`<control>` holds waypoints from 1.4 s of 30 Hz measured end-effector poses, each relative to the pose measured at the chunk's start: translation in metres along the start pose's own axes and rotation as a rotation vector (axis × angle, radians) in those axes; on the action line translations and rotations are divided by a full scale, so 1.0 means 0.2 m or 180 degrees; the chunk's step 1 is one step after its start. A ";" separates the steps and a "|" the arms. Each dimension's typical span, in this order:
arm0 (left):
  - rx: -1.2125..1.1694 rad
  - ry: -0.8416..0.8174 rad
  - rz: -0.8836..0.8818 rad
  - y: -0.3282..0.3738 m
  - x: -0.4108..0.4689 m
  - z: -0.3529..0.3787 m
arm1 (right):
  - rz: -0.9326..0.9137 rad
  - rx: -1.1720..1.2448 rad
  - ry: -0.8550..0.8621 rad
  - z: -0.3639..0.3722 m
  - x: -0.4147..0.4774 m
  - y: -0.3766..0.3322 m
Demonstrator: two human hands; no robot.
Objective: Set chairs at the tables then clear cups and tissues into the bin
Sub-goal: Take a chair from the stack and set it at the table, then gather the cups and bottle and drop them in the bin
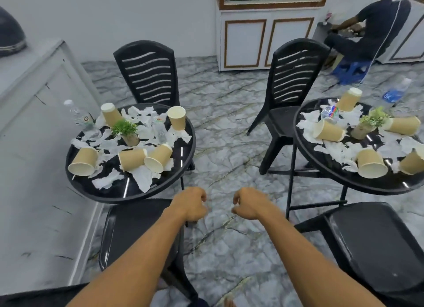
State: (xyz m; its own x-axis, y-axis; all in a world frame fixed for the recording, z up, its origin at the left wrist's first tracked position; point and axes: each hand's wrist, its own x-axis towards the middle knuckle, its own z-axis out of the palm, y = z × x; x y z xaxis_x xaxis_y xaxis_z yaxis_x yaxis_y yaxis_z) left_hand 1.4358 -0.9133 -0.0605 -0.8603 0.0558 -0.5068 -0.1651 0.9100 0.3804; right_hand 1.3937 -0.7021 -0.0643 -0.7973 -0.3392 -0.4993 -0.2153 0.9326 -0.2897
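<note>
Hovering hands: left hand [190,205] curled at the seat corner of the near-left chair [137,233], grasp unclear; right hand [250,205] clenched, empty, over the floor [229,146].
Paper cups [132,158]: mostly tipped over on the left bench [110,195] and right bench [378,187].
Tissues [144,178]: crumpled among them.

Tan paper cups [133,158] and crumpled tissues [144,178] litter both tables [110,193].
</note>
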 end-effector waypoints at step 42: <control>-0.0594 0.1253 -0.2691 -0.52 1.14 -0.50 | -0.2120 0.1304 0.0302 -0.73 2.32 -0.65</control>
State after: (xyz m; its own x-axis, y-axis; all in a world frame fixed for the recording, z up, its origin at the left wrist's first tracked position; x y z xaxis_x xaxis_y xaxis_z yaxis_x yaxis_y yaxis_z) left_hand 1.2092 -1.0357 -0.1383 -0.5157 -0.7646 -0.3866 -0.8524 0.5034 0.1416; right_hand 0.9703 -0.9616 -0.1393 -0.6220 -0.7815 -0.0484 -0.4544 0.4106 -0.7905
